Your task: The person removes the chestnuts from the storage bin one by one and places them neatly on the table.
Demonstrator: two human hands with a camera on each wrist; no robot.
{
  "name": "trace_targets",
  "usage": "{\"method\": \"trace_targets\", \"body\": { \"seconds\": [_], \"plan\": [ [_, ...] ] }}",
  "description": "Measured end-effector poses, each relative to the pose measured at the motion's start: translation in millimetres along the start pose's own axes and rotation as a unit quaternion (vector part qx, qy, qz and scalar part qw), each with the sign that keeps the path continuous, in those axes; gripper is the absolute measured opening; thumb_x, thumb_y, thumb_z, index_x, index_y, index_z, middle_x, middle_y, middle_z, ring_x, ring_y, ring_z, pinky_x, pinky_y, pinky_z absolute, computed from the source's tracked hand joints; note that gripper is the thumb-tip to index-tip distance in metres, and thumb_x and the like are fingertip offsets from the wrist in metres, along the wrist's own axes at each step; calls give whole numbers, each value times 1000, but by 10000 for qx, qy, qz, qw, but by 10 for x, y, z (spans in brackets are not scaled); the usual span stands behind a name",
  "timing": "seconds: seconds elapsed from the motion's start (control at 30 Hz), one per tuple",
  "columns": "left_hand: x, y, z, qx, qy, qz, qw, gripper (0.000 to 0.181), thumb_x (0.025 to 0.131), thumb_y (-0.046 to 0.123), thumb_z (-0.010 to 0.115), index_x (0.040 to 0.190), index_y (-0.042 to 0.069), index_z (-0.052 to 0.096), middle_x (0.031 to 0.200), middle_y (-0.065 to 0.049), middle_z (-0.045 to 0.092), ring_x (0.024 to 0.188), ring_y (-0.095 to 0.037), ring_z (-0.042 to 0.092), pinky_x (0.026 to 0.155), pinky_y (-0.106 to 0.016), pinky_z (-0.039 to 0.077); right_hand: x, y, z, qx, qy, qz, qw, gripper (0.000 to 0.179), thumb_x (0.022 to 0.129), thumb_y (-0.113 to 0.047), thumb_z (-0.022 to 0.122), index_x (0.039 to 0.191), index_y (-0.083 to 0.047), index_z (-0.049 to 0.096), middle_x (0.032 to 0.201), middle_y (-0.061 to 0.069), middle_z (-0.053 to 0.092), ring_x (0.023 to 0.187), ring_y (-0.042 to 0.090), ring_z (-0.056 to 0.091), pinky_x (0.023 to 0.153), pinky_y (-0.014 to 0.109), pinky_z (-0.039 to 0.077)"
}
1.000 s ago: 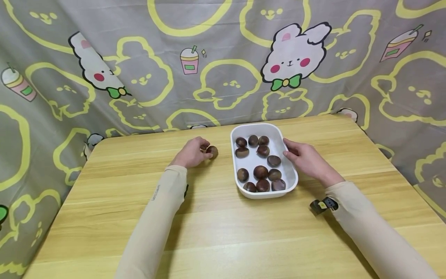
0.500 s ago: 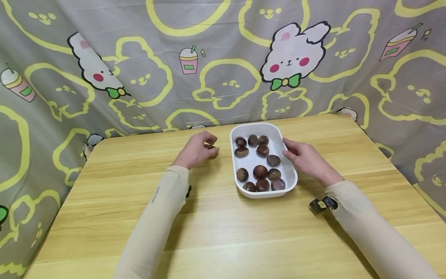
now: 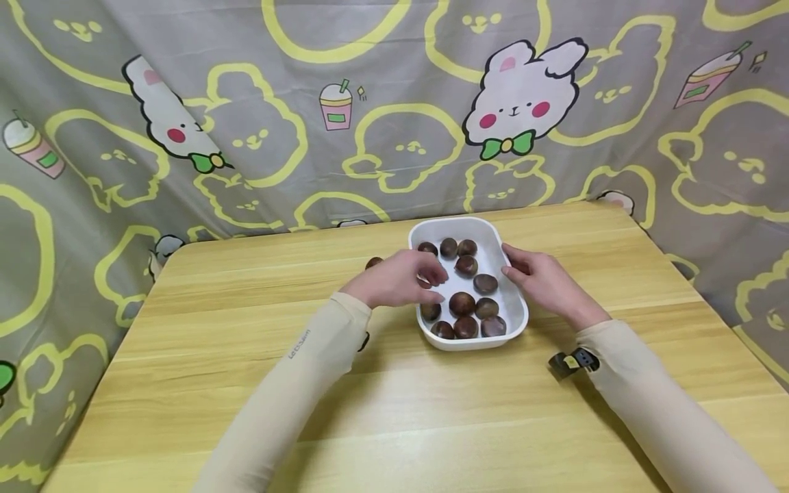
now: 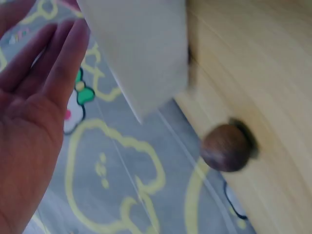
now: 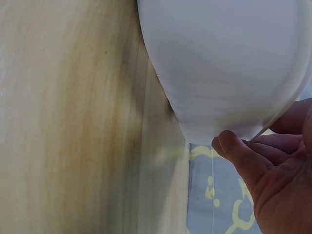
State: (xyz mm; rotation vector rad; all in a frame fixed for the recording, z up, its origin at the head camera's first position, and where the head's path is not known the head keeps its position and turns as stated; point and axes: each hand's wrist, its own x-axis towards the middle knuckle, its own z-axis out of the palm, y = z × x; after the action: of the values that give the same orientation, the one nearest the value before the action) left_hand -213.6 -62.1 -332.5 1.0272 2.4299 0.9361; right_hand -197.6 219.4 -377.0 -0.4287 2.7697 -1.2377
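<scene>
A white rectangular tray holds several brown chestnuts. Over its left rim reaches my left hand, thumb and fingers parted. A bit of brown shows between them, apparently a chestnut in the tray; touch is unclear. In the left wrist view the left fingers are straight beside the tray's outer wall. One lone chestnut lies on the table left of the tray, partly hidden in the head view by the left hand. My right hand grips the tray's right rim between thumb and fingers.
Beneath everything is a light wooden table. A grey curtain with yellow outlines and cartoon prints hangs along its back and sides. At the right wrist a small black device juts out from the sleeve.
My left hand has let go of the lone chestnut, leaving it on the table, and has moved right over the tray. The right hand and the tray have stayed put.
</scene>
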Motion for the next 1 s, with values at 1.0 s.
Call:
{"method": "trace_targets", "body": {
  "seconds": [1.0],
  "plan": [
    [228, 174, 331, 3099, -1138, -610, 9420, 20, 80, -3, 65, 75, 14, 56, 69, 1, 51, 62, -13, 48, 56, -26, 43, -17, 14, 14, 22, 123, -90, 9999, 50, 101, -10, 54, 145, 7, 38, 136, 28, 49, 123, 38, 51, 101, 48, 40]
  ]
}}
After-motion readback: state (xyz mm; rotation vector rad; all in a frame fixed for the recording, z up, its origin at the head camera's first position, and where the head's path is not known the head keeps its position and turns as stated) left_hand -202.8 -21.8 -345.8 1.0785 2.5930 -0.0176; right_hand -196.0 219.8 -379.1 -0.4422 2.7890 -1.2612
